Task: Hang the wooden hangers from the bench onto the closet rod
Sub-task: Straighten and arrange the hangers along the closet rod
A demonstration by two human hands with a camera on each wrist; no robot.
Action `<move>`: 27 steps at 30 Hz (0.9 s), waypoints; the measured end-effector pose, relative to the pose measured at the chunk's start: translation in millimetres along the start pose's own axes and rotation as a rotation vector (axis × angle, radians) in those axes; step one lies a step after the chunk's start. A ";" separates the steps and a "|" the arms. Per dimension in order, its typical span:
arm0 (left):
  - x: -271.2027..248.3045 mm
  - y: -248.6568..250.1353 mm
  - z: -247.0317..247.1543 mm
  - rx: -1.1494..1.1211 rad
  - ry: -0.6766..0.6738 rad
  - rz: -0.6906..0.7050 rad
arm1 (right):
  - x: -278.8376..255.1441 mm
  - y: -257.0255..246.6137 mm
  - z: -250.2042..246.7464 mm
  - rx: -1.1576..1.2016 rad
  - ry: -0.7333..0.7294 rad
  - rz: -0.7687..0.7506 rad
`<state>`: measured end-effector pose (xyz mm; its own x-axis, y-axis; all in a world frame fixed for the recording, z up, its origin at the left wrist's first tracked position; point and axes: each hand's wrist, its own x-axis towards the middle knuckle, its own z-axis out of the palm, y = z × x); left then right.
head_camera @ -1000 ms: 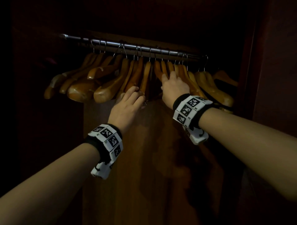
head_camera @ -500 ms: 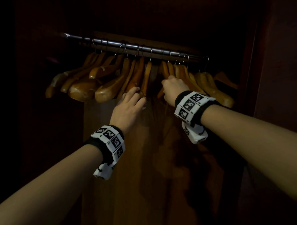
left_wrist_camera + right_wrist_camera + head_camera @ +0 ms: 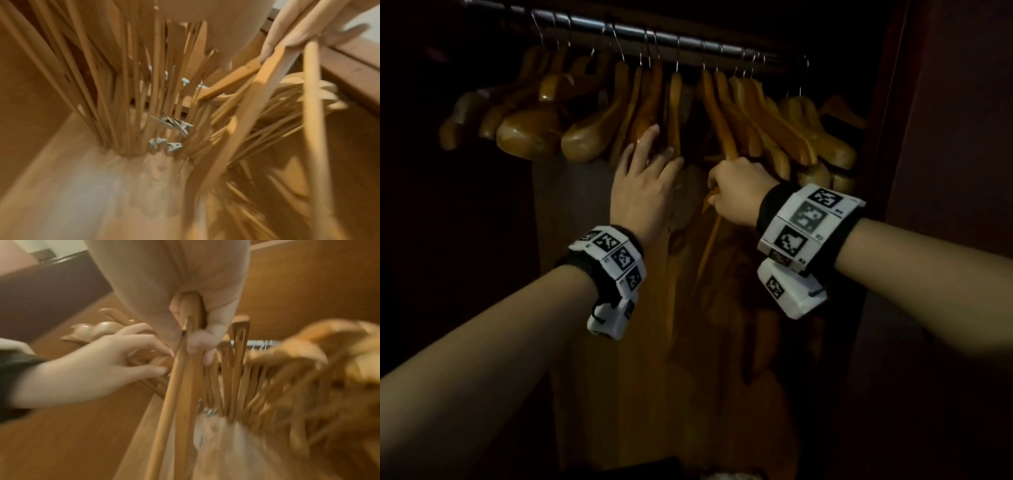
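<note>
Under one closet rod (image 3: 688, 39), the right hand (image 3: 736, 192) grips one wooden hanger (image 3: 724, 137); the left hand (image 3: 643, 185) is spread.

Dark closet interior, seen past my wrist gear

I am looking into a wooden back panel (image 3: 722, 342) that is glowing orange-brown in the dim light and running down behind everything, with shadows lying across it. A dark reddish side wall (image 3: 945, 171) is closing off the right of the head view, and the left side is sinking into blackness. White wristbands printed with black square markers (image 3: 804, 222) are showing in front of me, each carrying a small white camera block (image 3: 787, 294) underneath. In the right wrist view a dark brown board (image 3: 51, 288) is crossing the upper left, with a pale wall above it, too blurred to read.
</note>
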<state>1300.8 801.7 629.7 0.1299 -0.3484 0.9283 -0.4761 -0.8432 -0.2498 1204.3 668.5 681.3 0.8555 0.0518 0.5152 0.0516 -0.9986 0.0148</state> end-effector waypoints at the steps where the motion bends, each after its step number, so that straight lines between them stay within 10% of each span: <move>1: -1.3 5.8 0.3 -0.022 -0.010 0.009 | -4.4 -0.1 4.7 0.006 -0.028 0.007; 9: -50.4 42.3 5.2 -0.163 -0.120 0.190 | -16.1 15.5 26.7 0.171 -0.201 0.182; 16: -72.6 79.1 11.3 -0.291 -0.641 0.171 | -1.4 33.6 32.5 0.365 -0.281 0.359; 22: -62.7 78.8 24.2 -0.582 -0.725 -0.234 | -6.6 43.6 42.0 0.754 -0.167 0.462; 27: -68.2 47.1 44.1 -0.703 -0.781 -0.588 | -19.9 54.9 60.4 0.670 -0.415 0.425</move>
<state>1307.8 767.8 542.5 0.8620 -0.3442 0.3722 -0.5058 -0.6330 0.5860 1221.2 613.4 620.1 0.9817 -0.1901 0.0099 -0.1332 -0.7233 -0.6776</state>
